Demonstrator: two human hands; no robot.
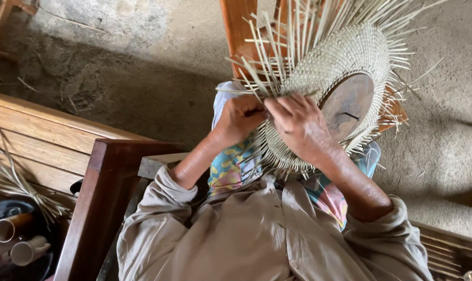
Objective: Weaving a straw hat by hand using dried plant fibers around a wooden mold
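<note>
Both hands are right on the half-woven straw hat (345,57), which sits over a round wooden block (347,104) on the lap. The left hand (239,118) pinches loose straw strands (267,57) at the woven edge, fingers closed around them. The right hand (300,125) presses on the weave beside it, fingertips gripping a strand. A straw bundle (12,182) lies off to the left.

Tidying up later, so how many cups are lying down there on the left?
2: one cup at the lower left edge, another cup just below it. More may be hidden.
</note>
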